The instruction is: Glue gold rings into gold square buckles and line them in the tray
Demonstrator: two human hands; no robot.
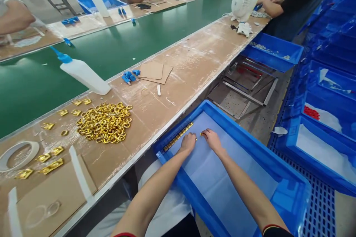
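Gold row: one line of gold pieces (178,137) lay set out along the edge of the blue tray (251,146).
Right hand (213,140): grip closed on a small gold piece (201,134), apart from the row.
Left hand (189,142): fingers curled beside a gold bit (196,139); whether its grip held it, I couldn't tell.
Ring pile (104,123): heaped loose on the surface (150,113), outside the tray.

1 green conveyor belt (167,26) runs between 2 brown worktops (194,59).
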